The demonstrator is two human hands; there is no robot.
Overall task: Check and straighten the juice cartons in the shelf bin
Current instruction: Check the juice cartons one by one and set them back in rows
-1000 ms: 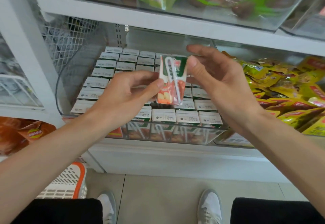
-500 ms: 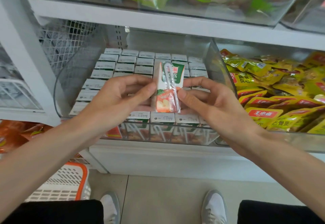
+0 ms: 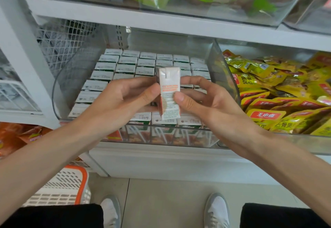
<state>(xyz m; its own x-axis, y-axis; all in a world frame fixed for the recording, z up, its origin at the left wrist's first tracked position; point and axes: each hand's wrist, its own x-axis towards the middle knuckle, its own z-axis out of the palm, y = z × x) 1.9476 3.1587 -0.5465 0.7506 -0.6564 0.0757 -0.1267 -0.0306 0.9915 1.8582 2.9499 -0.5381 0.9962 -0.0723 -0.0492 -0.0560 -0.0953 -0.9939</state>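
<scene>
You pinch one juice carton (image 3: pixel 169 91) between your left hand (image 3: pixel 125 99) and right hand (image 3: pixel 202 102), upright above the clear shelf bin (image 3: pixel 223 84). The rows of cartons (image 3: pixel 125 68) inside look tidy; checking this one and slotting it back remains.
</scene>
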